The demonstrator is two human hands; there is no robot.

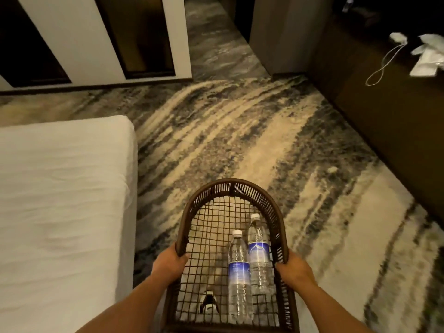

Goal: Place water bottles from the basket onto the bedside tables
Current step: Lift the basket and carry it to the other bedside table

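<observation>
Two hands on one basket [231,188], carried level above the carpet [240,131]. Left hand [169,261] curled shut around the rim at about 9 o'clock of the basket; right hand [292,267] clamped the same way on the rim at about 3 o'clock, fingers wrapped over the dark woven edge. Two clear water bottles lying flat on the open mesh bottom, side by side and touching, toward the 3 o'clock side, white caps pointing to 12 o'clock. Nearer bottle [239,275] with one blue label, just left of the farther bottle [259,255], also with one blue label, cap reaching further forward. One shoe [208,305] seen through the mesh at about 7 o'clock of the basket floor. One bed [60,200] with a white sheet at 9 o'clock in view, corner near the basket but apart from it. One dark cabinet [384,111] at 2 o'clock, carrying crumpled white wrappers [427,56] and one looped white cord [384,66]. Two dark tall panels set in one white wall [79,37] at 11 o'clock.
</observation>
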